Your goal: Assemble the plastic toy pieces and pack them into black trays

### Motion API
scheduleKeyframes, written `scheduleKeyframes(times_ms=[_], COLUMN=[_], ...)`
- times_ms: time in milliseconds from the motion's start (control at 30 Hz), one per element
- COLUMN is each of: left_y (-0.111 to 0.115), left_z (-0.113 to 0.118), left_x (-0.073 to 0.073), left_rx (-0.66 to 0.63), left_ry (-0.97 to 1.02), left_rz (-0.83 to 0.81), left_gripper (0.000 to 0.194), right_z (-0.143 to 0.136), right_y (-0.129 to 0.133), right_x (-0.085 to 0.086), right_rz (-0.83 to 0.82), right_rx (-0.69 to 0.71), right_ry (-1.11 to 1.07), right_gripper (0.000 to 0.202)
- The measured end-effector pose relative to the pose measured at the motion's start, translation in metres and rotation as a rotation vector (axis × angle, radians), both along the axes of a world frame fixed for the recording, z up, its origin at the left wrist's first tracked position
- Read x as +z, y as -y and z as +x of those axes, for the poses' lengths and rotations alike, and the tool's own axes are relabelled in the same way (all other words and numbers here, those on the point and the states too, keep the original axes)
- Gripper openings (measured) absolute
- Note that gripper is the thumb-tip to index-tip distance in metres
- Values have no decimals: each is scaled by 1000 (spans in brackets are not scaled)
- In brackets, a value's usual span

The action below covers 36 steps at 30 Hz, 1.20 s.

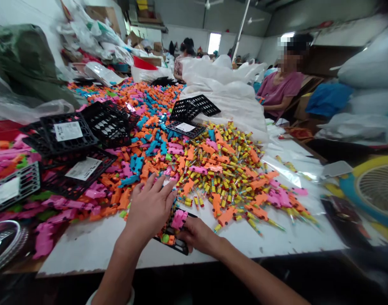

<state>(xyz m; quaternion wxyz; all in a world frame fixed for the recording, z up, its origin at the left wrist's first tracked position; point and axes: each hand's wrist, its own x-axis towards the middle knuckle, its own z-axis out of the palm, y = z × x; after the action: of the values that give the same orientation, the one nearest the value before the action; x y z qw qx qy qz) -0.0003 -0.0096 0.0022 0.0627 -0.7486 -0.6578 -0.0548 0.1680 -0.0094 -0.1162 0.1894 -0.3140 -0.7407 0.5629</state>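
Note:
My right hand (198, 233) grips the right side of a small black plastic basket (182, 248) at the table's front edge. A pink toy car (179, 219) lies at the basket, close to my right fingers, with a few orange and green pieces (166, 238) below it. My left hand (154, 201) reaches over the basket's left part with its fingers spread, palm down, touching or just above the heap of orange toy cars (117, 197). What lies under that palm is hidden. Beyond my hands is a pile of small yellow-capped clear tubes (227, 182) with toy cars mixed in.
Black plastic baskets with white labels (68, 131) lie on the heap at left, and more baskets (195, 108) stand at the back. A white plastic sheet (222, 84) covers the far side. A yellow-blue fan (376, 186) is at right. One person (284, 87) sits across the table.

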Motion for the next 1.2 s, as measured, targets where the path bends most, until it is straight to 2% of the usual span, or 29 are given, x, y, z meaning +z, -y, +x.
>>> scheduleKeyframes(times_ms=[133, 200, 300, 367, 433, 533, 600, 667, 767, 867, 967, 1033, 1100, 1200], left_y=[0, -1, -2, -3, -3, -3, -3, -3, -2, -2, -1, -1, -1, -1], left_z=[0, 0, -1, -1, -1, -2, -2, -2, -2, -1, 0, 1, 2, 2], left_x=[-1, -2, -2, -2, -2, -2, -3, -3, -2, -1, 0, 0, 1, 1], left_rx=[-6, -16, -29, -33, -32, -39, -43, -37, -18, -14, -23, -23, -19, -26], left_ry=[-12, -16, -21, -20, -15, 1, 21, 42, 49, 28, 24, 27, 26, 21], left_rz=[3, 6, 14, 14, 9, 2, 5, 7, 0, -5, -9, -12, -14, -13], left_gripper=[43, 44, 45, 45, 46, 46, 46, 46, 46, 46, 46, 46, 47, 47], right_z=[6, 4, -3, -6, -1, 26, 50, 72, 92, 96, 92, 84, 70, 39], right_y=[-7, -9, -11, -12, -14, -28, -46, -67, -91, -95, -80, -64, -45, -20], right_x=[-1, -2, -3, -2, 2, 10, 18, 24, 31, 37, 41, 40, 35, 18], right_rz=[-39, 87, 416, 491, 483, 584, 767, 931, 1036, 1064, 976, 794, 470, -103], right_rx=[102, 131, 151, 174, 180, 32, -145, -239, -181, -144, -321, -443, -473, -314], right_ry=[12, 26, 57, 77, 74, 87, 225, 431, 630, 675, 580, 515, 381, -22], right_gripper=[8, 8, 9, 7, 7, 21, 32, 31, 22, 21, 22, 12, 12, 22])
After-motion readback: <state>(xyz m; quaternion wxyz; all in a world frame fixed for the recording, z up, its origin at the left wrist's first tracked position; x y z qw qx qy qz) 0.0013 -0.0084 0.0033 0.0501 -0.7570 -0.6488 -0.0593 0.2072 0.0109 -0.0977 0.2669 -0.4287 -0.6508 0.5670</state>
